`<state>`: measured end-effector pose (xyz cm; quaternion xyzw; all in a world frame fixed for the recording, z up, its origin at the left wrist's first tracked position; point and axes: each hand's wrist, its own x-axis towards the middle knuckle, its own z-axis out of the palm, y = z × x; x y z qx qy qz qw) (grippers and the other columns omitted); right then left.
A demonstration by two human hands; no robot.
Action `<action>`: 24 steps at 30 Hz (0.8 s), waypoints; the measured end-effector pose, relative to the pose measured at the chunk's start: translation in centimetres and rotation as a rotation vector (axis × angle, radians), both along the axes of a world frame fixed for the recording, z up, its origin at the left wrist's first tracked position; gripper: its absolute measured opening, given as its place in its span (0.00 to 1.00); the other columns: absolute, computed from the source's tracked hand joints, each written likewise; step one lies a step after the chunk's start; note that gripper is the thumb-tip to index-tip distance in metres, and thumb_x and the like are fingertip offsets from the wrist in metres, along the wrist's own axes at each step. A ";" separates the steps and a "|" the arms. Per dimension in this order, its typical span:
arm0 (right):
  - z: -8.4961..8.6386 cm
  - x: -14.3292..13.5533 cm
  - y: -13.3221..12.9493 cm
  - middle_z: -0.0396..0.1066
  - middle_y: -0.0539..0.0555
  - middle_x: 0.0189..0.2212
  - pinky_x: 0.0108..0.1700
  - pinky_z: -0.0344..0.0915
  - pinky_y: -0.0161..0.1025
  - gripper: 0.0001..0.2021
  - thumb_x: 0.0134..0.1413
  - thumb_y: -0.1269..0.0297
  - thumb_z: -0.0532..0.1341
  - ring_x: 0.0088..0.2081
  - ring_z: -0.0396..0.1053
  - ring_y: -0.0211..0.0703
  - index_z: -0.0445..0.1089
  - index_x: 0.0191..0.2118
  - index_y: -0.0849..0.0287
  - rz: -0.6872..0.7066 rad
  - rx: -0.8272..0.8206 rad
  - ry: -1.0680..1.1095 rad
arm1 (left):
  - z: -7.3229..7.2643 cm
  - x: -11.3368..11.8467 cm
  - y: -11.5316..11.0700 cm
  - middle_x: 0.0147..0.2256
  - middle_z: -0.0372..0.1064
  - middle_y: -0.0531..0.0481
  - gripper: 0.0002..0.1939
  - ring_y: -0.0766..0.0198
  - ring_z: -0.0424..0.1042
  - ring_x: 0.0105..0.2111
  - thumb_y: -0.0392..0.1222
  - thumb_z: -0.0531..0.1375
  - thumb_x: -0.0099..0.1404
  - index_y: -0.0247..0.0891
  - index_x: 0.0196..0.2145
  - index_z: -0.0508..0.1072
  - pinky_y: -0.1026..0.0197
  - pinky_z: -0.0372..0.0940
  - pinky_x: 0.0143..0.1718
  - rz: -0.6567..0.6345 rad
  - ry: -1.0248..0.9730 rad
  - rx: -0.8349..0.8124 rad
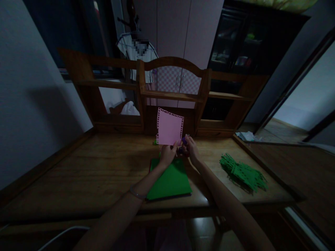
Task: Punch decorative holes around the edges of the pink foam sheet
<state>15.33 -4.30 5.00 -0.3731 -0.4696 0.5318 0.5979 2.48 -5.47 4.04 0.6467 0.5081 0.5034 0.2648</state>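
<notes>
A sheet of pink paper (170, 127) stands raised above the desk, with rows of small dark holes along its left, top and right edges. My left hand (168, 153) pinches its bottom edge. At the sheet's lower right corner, my right hand (192, 146) is closed around a small purple hole punch (184, 141), partly hidden by the fingers. Dark round objects (183, 151) show between my hands, too dim to identify. Below my left hand lies a stack of green paper (171, 181). A bit of green (155, 142) peeks out behind the pink sheet.
To the right, a pile of cut green paper pieces (243, 172) rests on the wooden desk (115, 167). A wooden shelf unit (174, 94) rises along the desk's back edge. A white cable (65, 232) runs at the lower left.
</notes>
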 end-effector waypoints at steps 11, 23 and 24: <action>-0.2 -0.1 -0.1 0.55 0.42 0.15 0.14 0.43 0.28 0.18 0.47 0.44 0.59 0.14 0.48 0.29 0.59 0.30 0.54 0.000 0.038 -0.016 | -0.2 0.0 0.1 0.19 0.69 0.47 0.23 0.64 0.68 0.22 0.52 0.50 0.65 0.33 0.24 0.73 0.65 0.58 0.27 0.005 0.000 0.047; 0.3 -0.1 -0.3 0.56 0.42 0.15 0.15 0.45 0.29 0.18 0.45 0.44 0.61 0.14 0.50 0.30 0.61 0.29 0.55 -0.009 0.033 -0.084 | 0.0 0.0 0.0 0.27 0.73 0.44 0.19 0.63 0.70 0.27 0.48 0.50 0.65 0.33 0.31 0.75 0.65 0.60 0.31 0.003 0.022 0.057; 0.3 -0.1 -0.3 0.56 0.42 0.14 0.15 0.45 0.29 0.18 0.45 0.44 0.61 0.14 0.49 0.29 0.61 0.28 0.55 -0.010 0.031 -0.094 | 0.0 0.0 0.0 0.28 0.73 0.44 0.18 0.63 0.70 0.28 0.47 0.51 0.65 0.33 0.32 0.75 0.65 0.60 0.31 0.008 0.021 0.060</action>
